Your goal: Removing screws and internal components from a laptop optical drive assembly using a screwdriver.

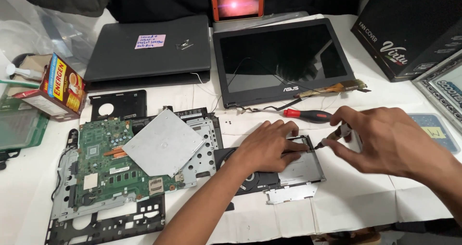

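— Right of the green motherboard (113, 161), what is lying under the hands?

— A flat grey metal drive bracket (302, 165) is resting on the white-covered desk (365, 197), its long axis running left to right. The left hand (267, 144) is pressing flat on it, fingers spread wide and holding nothing.

— And the right hand (385, 139)?

— It is pinching a small screwdriver (337, 133) narrowly, with the tip meeting the bracket's upper right corner. That hand is sitting nearer the corner.

— Anything hard to make out?

— The screw itself is too small to tell. The left palm is covering the bracket's left part and much of the black fan (255, 180) beside it. A red-handled screwdriver (308, 114) is lying just behind, untouched.
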